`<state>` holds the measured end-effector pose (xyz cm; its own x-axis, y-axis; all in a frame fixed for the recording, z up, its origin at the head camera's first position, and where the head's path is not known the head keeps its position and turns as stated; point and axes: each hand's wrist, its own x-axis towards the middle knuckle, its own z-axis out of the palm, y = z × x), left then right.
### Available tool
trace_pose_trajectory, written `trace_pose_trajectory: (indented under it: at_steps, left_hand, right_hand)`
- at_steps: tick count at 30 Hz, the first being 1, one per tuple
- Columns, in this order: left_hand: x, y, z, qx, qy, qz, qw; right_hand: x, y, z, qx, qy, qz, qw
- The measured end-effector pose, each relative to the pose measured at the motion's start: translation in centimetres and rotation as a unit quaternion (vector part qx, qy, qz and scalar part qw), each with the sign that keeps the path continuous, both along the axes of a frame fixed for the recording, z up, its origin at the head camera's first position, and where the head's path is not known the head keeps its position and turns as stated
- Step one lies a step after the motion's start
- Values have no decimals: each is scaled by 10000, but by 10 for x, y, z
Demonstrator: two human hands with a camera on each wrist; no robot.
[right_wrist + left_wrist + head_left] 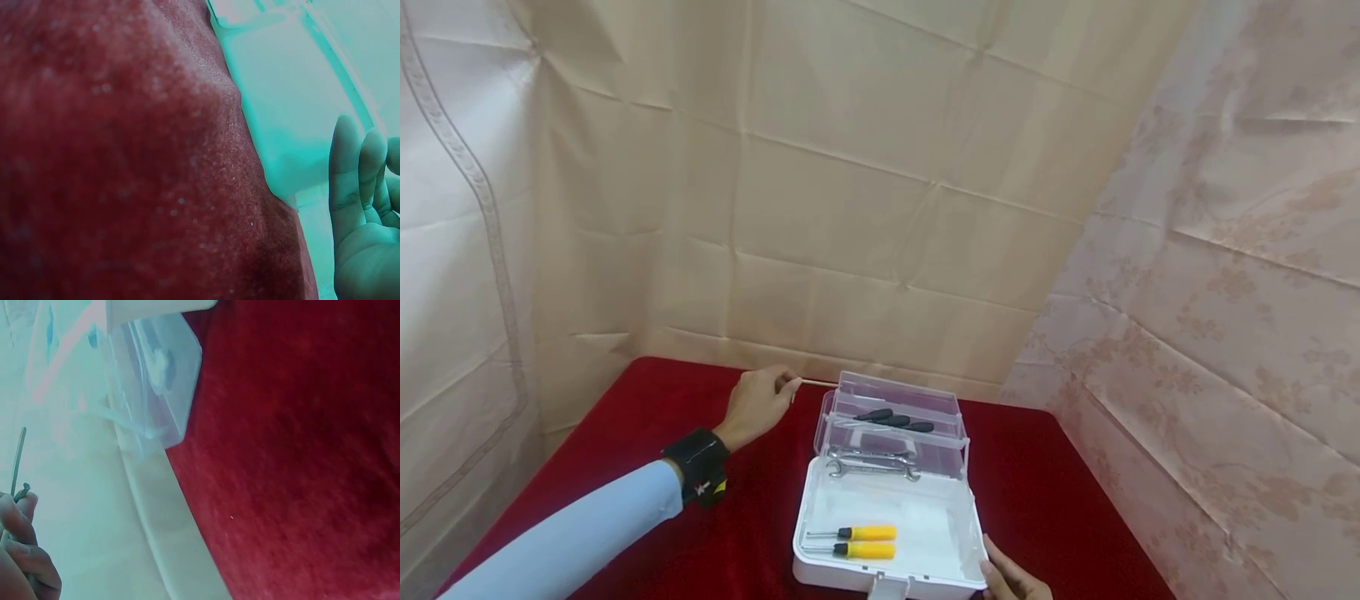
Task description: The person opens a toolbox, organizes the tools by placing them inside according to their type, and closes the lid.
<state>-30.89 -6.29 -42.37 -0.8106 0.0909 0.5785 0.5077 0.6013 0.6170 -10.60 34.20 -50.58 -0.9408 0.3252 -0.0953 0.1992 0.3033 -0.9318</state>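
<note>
At the back of the table my left hand (762, 404) pinches a thin metal rod (19, 461) that looks like a hex key. Its long part points toward the toolbox, and a short piece juts out by the fingertips. A white toolbox (887, 575) stands open. My right hand (1011, 577) holds its right wall near the front corner, fingers along the outside. Two yellow-handled screwdrivers (872, 533) lie in the base. Metal wrenches (874, 471) and dark-handled tools (895, 420) rest in the clear raised trays (951, 454).
Red cloth (1037, 483) covers the table. A beige curtain (850, 208) hangs behind it, with a pale flowered sheet (1240, 317) on the right and a white sheet (452, 275) on the left. The toolbox's latch (889, 587) points toward the front.
</note>
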Motion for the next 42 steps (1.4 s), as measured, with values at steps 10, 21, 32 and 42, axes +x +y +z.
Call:
trace_pose_trajectory:
  at_steps: [10,21,32,42]
  left_hand:
    - [-5,24,8,-61,59,-48,10000]
    - [-5,48,7,87,-162,-140,9997]
    - [-4,65,6,195,-200,-331,9991]
    - [-13,73,8,179,20,-210,9996]
  right_hand:
    - [-2,1,0,-183,56,58,9998]
    - [0,-1,-1,-133,36,139,9998]
    - [0,4,-3,-740,162,262,9968]
    - [-1,6,-9,-908,309,352,9948]
